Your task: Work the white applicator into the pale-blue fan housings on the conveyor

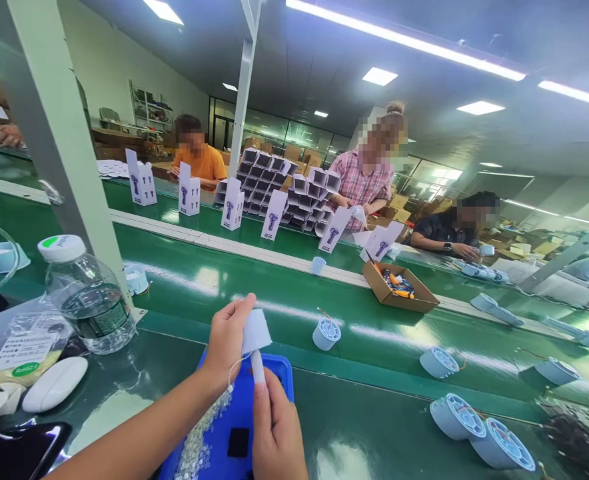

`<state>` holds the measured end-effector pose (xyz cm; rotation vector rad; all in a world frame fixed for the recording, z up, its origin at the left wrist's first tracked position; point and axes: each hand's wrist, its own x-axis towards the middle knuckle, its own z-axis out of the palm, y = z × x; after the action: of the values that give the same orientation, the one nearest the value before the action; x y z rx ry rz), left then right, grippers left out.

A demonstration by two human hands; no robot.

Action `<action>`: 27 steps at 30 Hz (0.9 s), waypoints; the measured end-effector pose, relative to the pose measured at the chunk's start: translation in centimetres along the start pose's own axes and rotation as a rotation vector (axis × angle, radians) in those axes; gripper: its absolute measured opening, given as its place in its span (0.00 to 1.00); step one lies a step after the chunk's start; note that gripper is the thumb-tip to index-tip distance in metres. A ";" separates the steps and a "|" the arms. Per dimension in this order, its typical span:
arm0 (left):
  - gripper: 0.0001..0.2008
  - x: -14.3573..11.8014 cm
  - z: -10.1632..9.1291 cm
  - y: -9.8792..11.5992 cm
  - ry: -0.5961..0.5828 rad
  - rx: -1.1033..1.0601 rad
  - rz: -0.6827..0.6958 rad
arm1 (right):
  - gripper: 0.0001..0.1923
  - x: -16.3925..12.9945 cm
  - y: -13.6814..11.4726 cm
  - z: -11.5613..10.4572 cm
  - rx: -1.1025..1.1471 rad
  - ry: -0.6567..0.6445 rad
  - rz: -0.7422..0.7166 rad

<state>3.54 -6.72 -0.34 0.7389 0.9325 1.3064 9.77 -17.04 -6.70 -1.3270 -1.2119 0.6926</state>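
My left hand (pixel 227 340) is closed around a light blue round plastic housing (pixel 257 331), held up above the workbench. In my right hand (pixel 277 423) is a slim whitish stick-like piece (pixel 258 367), its upper end against the lower edge of the housing. Whether the two are joined I cannot tell. A thin white cord hangs by my left wrist. Below both hands lies a blue tray (pixel 280 368) holding many small clear rings (pixel 194 440) and a black square (pixel 238 442).
Light blue housings with wires (pixel 327 333) stand on the green conveyor (pixel 274 293); more lie at right. A water bottle (pixel 92 293) and phone (pixel 19 450) are at left. Printed boxes (pixel 273 215) and a cardboard tray (pixel 399 290) sit beyond. Several people work across the line.
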 end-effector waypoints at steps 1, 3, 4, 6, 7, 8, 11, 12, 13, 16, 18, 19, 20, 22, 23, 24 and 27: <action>0.18 -0.1 0.0 0.1 0.005 -0.027 -0.022 | 0.20 -0.1 0.1 0.1 0.031 0.030 0.022; 0.18 -0.3 0.1 0.2 0.019 -0.065 -0.064 | 0.22 -0.2 0.3 0.2 0.110 0.073 0.086; 0.17 -0.4 0.2 0.2 0.025 -0.073 -0.076 | 0.23 -0.2 0.4 0.3 0.156 0.075 0.123; 0.17 -0.5 0.3 0.2 0.028 -0.075 -0.082 | 0.24 -0.3 0.3 0.4 0.253 0.048 0.195; 0.17 -0.6 0.3 0.1 0.026 -0.076 -0.079 | 0.24 -0.2 0.2 0.4 0.301 0.034 0.225; 0.17 -0.6 0.4 0.0 0.025 -0.080 -0.070 | 0.25 -0.2 0.0 0.4 0.343 0.022 0.246; 0.19 -0.6 0.5 -0.5 -0.006 -0.073 -0.024 | 0.24 0.2 -0.4 0.1 0.395 -0.022 0.257; 0.19 -0.7 0.5 -0.6 -0.039 -0.047 0.002 | 0.23 0.3 -0.5 -0.1 0.395 -0.036 0.253; 0.18 -0.7 0.5 -0.7 -0.086 -0.007 0.029 | 0.23 0.5 -0.5 -0.2 0.392 -0.047 0.248; 0.16 -0.9 0.5 -0.7 -0.282 0.155 0.031 | 0.24 0.8 -0.3 -0.7 0.391 -0.046 0.249; 0.17 -0.9 0.5 -0.5 -0.401 0.248 -0.055 | 0.25 1.0 -0.1 -0.8 0.387 -0.025 0.257; 0.17 -0.9 0.5 -0.4 -0.435 0.283 -0.087 | 0.26 1.0 0.0 -0.8 0.388 -0.019 0.263; 0.18 -0.9 0.4 -0.3 -0.450 0.309 -0.100 | 0.27 1.1 0.1 -0.8 0.388 -0.014 0.268; 0.18 -0.8 0.4 -0.2 -0.450 0.339 -0.073 | 0.29 1.1 0.1 -0.7 0.394 -0.011 0.267; 0.18 -0.8 0.3 -0.2 -0.451 0.342 -0.053 | 0.30 1.1 0.2 -0.6 0.399 -0.015 0.259; 0.18 -0.8 0.3 -0.2 -0.458 0.340 -0.040 | 0.30 1.1 0.2 -0.5 0.402 -0.014 0.249; 0.18 -1.1 0.3 -0.4 -0.480 0.328 -0.021 | 0.28 0.9 0.5 -0.3 0.393 -0.003 0.216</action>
<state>3.98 -7.82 -0.37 1.2300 0.7619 0.9026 10.42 -16.17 -6.88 -1.1313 -0.8831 1.0299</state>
